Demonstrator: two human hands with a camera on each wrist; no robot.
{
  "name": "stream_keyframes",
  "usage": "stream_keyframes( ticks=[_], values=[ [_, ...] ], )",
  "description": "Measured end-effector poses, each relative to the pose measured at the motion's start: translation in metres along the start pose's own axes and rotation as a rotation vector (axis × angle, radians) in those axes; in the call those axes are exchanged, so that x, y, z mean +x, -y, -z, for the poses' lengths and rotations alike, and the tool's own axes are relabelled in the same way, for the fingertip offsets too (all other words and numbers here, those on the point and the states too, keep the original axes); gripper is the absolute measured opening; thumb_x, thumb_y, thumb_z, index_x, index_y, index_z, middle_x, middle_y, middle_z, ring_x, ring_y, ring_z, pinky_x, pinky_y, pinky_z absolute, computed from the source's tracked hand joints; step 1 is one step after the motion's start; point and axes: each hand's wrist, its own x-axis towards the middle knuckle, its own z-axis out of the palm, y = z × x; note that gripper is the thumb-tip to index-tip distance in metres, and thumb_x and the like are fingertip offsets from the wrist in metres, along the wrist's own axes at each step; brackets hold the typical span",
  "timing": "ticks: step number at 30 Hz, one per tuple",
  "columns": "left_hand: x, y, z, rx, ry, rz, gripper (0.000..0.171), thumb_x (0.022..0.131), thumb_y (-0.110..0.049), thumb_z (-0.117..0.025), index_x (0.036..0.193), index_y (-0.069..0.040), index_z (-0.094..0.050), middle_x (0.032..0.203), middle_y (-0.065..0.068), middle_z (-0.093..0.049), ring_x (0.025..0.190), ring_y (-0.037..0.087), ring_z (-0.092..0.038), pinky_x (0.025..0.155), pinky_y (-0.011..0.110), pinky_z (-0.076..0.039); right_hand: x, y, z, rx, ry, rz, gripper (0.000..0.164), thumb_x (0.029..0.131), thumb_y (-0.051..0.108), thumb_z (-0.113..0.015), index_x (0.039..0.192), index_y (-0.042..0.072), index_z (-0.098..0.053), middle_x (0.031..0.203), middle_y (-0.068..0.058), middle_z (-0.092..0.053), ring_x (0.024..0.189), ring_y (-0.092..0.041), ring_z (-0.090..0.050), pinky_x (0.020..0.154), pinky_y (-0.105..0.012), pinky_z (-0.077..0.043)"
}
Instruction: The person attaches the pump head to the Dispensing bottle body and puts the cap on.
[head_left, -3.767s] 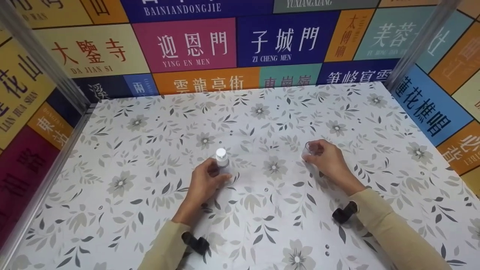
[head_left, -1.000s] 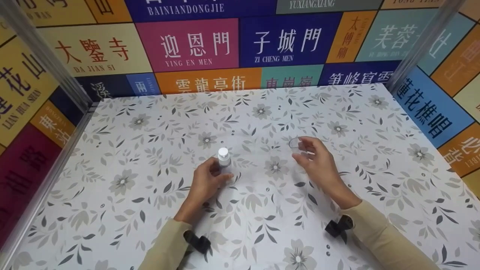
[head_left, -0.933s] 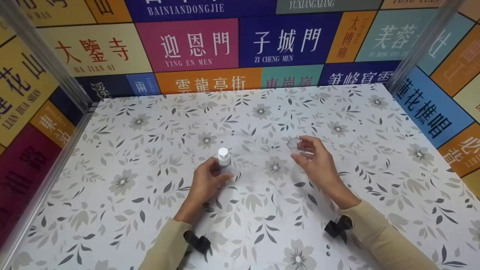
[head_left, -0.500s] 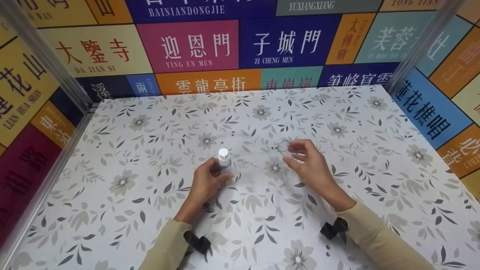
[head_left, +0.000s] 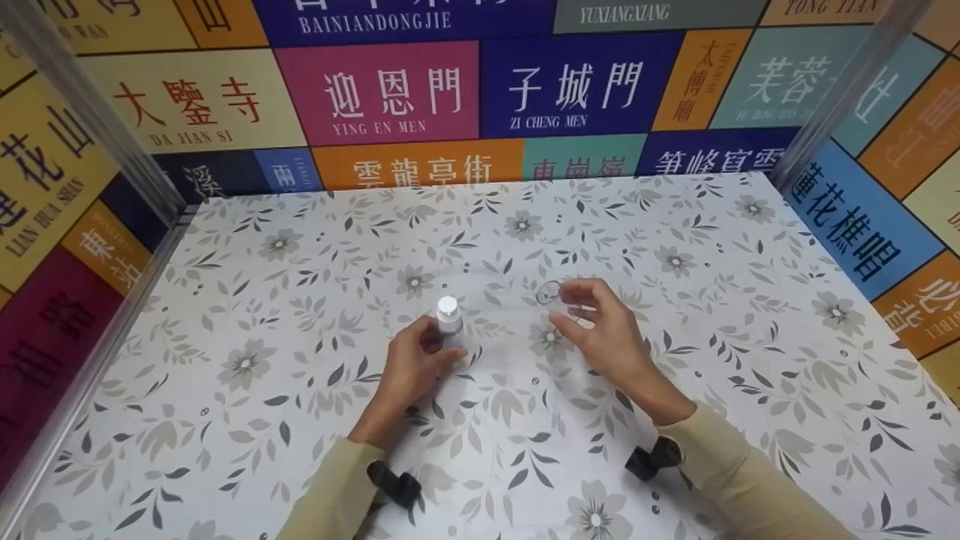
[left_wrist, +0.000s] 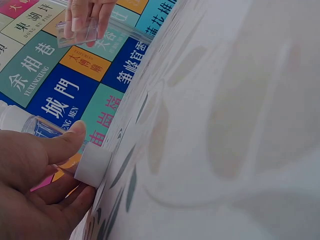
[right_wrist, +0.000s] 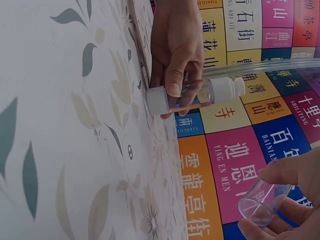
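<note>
My left hand [head_left: 411,364] grips a small spray or pump bottle [head_left: 450,316] that stands upright on the table. It has a clear body, a white top [right_wrist: 227,90] and a white base [left_wrist: 93,165]; the thumb and fingers wrap the body just above the base. To the right, my right hand [head_left: 604,330] holds a clear cap [right_wrist: 260,202] between thumb and fingers, raised above the table. This cap is a hollow see-through cylinder, its open rim [right_wrist: 250,212] turned down toward the table in the right wrist view. A gap separates cap and bottle.
A white cloth with grey flowers and leaves covers the table [head_left: 315,435]. Colourful panels with printed characters [head_left: 375,90] stand behind and at both sides. Clear corner strips [head_left: 847,97] join the panels. A black wrist camera [head_left: 394,484] sits on each sleeve.
My right hand has carried the clear cap from farther right and lower, up and leftward toward the bottle. My left hand and the bottle have stayed in place.
</note>
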Motion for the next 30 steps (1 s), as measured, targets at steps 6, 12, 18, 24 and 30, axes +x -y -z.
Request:
stream_keyframes(
  ticks=[6, 12, 18, 24, 30],
  values=[
    [0.000, 0.000, 0.000, -0.003, -0.002, 0.001, 0.039, 0.080, -0.006, -0.082, 0.114, 0.000, -0.065, 0.119, 0.021, -0.070, 0.115, 0.034, -0.067, 0.099, 0.038, -0.057, 0.001, 0.003, -0.009, 0.023, -0.010, 0.015, 0.038, 0.087, 0.003, -0.075, 0.121, 0.001, -0.060, 0.124, -0.017, -0.065, 0.119, -0.029, -0.063, 0.102, -0.037, -0.054],
    [0.000, -0.001, 0.000, 0.003, -0.001, 0.006, 0.039, 0.080, -0.007, -0.082, 0.114, 0.000, -0.066, 0.119, 0.021, -0.070, 0.115, 0.033, -0.068, 0.099, 0.038, -0.057, 0.001, 0.005, -0.015, 0.026, -0.007, 0.049, 0.037, 0.085, 0.002, -0.076, 0.120, 0.001, -0.061, 0.122, -0.016, -0.066, 0.116, -0.030, -0.064, 0.100, -0.037, -0.055],
    [0.000, -0.001, 0.000, 0.000, -0.001, 0.023, 0.038, 0.080, -0.007, -0.082, 0.113, -0.001, -0.065, 0.120, 0.021, -0.069, 0.116, 0.033, -0.067, 0.100, 0.038, -0.056, -0.002, 0.007, -0.019, 0.005, -0.010, 0.088, 0.037, 0.084, 0.004, -0.078, 0.119, 0.004, -0.064, 0.121, -0.012, -0.067, 0.113, -0.026, -0.066, 0.098, -0.036, -0.056],
    [0.000, 0.000, -0.001, 0.001, -0.010, 0.013, 0.037, 0.079, -0.007, -0.082, 0.112, 0.000, -0.066, 0.118, 0.021, -0.070, 0.114, 0.033, -0.068, 0.099, 0.038, -0.057, -0.003, 0.007, -0.021, 0.011, -0.009, 0.091, 0.040, 0.083, 0.005, -0.079, 0.121, 0.005, -0.065, 0.122, -0.009, -0.066, 0.114, -0.024, -0.065, 0.099, -0.035, -0.056],
    [0.000, 0.000, 0.000, 0.014, -0.006, 0.003, 0.037, 0.080, -0.008, -0.082, 0.112, -0.002, -0.066, 0.116, 0.018, -0.071, 0.112, 0.030, -0.068, 0.098, 0.037, -0.057, -0.005, 0.008, -0.024, 0.063, 0.003, 0.083, 0.041, 0.084, 0.005, -0.078, 0.122, 0.004, -0.065, 0.123, -0.011, -0.065, 0.113, -0.024, -0.064, 0.099, -0.037, -0.056]
  ],
)
